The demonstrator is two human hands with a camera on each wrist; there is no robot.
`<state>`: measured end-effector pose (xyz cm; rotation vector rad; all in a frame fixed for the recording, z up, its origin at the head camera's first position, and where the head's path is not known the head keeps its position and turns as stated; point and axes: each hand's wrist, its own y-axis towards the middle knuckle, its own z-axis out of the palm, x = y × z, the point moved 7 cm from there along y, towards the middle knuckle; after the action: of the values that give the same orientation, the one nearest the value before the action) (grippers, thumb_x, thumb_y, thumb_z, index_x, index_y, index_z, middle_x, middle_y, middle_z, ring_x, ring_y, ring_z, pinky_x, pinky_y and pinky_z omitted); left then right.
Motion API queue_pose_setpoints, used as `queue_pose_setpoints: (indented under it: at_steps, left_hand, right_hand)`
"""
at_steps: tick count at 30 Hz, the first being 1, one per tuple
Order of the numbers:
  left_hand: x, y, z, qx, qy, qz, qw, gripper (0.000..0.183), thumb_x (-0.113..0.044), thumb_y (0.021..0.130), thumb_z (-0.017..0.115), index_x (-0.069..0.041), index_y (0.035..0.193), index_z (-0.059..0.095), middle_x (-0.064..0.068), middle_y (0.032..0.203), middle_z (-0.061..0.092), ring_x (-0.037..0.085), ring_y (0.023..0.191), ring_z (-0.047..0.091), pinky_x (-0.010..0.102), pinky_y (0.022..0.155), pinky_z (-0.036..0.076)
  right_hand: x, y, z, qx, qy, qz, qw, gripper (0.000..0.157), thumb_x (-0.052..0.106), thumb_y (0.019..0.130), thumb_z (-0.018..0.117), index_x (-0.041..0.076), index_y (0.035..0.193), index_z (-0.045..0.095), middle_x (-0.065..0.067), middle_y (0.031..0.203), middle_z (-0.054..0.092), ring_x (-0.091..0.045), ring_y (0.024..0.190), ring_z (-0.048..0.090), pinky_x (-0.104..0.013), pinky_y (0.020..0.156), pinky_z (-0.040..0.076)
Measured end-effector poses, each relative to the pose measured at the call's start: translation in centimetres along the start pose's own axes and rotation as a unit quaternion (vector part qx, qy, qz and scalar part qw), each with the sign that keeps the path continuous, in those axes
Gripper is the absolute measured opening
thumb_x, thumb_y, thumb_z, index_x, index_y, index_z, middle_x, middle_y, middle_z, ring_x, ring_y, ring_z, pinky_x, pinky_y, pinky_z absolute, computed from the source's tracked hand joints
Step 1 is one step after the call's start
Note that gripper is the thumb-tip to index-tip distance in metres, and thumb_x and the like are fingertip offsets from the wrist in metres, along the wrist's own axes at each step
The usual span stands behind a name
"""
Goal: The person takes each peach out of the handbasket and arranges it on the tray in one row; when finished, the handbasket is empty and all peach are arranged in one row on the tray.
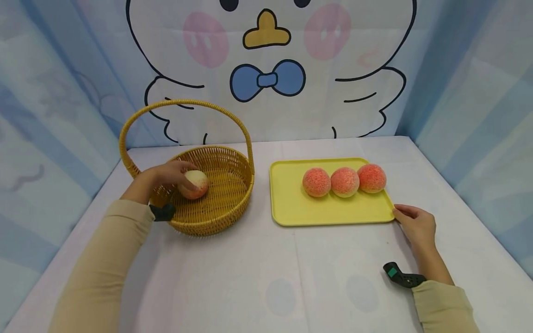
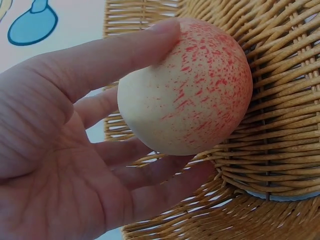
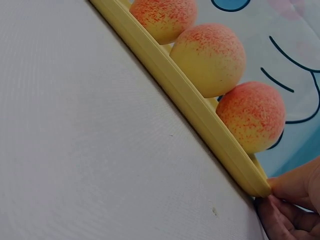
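Observation:
In the head view my left hand (image 1: 168, 175) reaches under the handle of a wicker basket (image 1: 231, 217) and holds a peach (image 1: 196, 185) inside it. The left wrist view shows the thumb and fingers around this pale, red-speckled peach (image 2: 195, 90), close to the woven wall. My right hand (image 1: 418, 226) pinches the near right corner of a yellow tray (image 1: 291, 208). Three pinkish-red peaches sit in a row on the tray: a left one (image 1: 317, 182), a middle one (image 1: 344, 181) and a right one (image 1: 372, 178).
The basket's tall arched handle (image 1: 187, 101) rises above its rim. Both stand on a table with a white cloth (image 1: 233, 277). Behind hangs a curtain (image 1: 370, 111) with a cartoon bird, and more curtains enclose the sides.

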<state>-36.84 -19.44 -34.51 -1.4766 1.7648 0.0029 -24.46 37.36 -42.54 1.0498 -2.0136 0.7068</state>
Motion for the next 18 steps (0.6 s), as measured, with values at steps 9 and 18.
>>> queue_pose_setpoints:
  at_steps: [9,18]
  left_hand:
    - [0.0,0.5,0.5,0.011,-0.003,0.003,0.9999,0.081,-0.023,0.079,0.072,0.001,0.141,0.026,0.025,0.135,0.029,0.038,0.115,0.038,0.049,0.09,0.039]
    - [-0.2,1.3,0.8,0.02,-0.011,0.0,0.9997,0.078,-0.02,0.076,0.075,-0.003,0.139,0.031,0.023,0.131,0.032,0.037,0.113,0.038,0.045,0.088,0.041]
  right_hand:
    - [-0.1,0.3,0.0,0.0,-0.012,-0.005,1.0,0.043,0.028,0.093,0.052,0.0,0.126,0.054,-0.017,0.121,0.054,-0.016,0.097,0.048,-0.008,0.061,0.039]
    - [0.1,0.0,0.0,-0.005,-0.005,-0.006,1.0,0.042,0.026,0.093,0.053,-0.001,0.124,0.055,-0.018,0.12,0.054,-0.016,0.095,0.048,-0.007,0.056,0.037]
